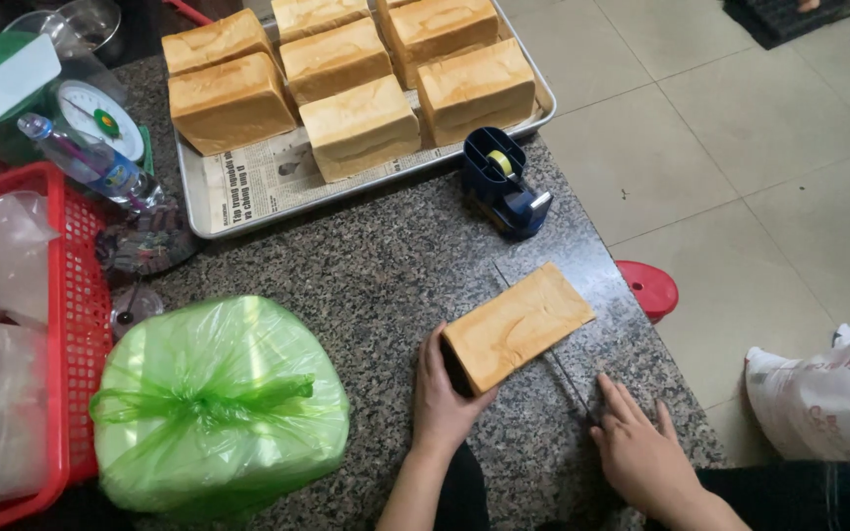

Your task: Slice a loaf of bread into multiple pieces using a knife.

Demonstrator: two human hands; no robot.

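Left hand [442, 393] grips a bread loaf [516, 325]; right hand [638, 452] flat, empty; tray [194, 192] holds loaves [346, 84].

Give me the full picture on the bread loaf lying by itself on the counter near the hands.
The single loaf is a rectangular block with a golden-tan crust, apparently uncut, lying on its side at an angle on the speckled granite counter. The left hand cups its near end; the right hand rests flat on the counter, apart from it. It sits below the blue tape dispenser.
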